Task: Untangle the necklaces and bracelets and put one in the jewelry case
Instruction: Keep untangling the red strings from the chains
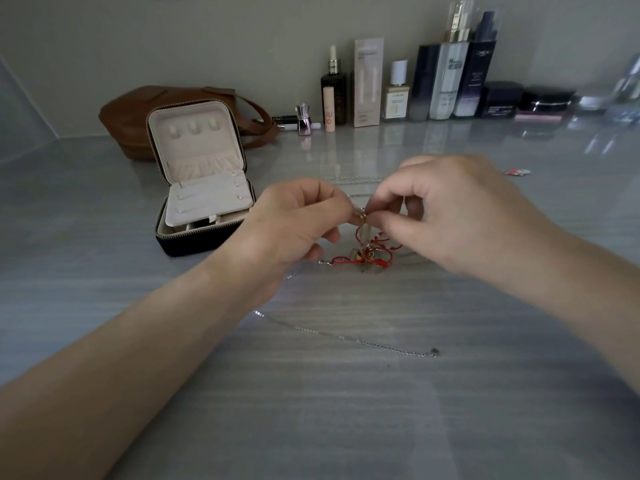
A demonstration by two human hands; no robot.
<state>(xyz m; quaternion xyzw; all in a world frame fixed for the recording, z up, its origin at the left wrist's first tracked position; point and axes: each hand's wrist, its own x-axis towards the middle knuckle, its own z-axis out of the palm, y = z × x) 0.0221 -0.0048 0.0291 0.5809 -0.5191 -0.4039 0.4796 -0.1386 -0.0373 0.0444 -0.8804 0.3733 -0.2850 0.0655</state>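
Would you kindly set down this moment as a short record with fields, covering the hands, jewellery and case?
left hand: pinches the top of the tangle
right hand: pinches the same spot, opposite
tangle: red cord caught with thin chains
jewelry case: open, lid upright, left of both hands
silver chain: lies on the table, nearer the camera
background: brown bag, cosmetics bottles by the wall

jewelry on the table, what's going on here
A person is working on a knot of jewelry. The left hand and the right hand both pinch a small gold piece at the top of a tangle of red cord and metal bits, which hangs down to the table. The jewelry case stands open to the left, with no jewelry visible in it. A thin silver chain lies loose nearer the person.
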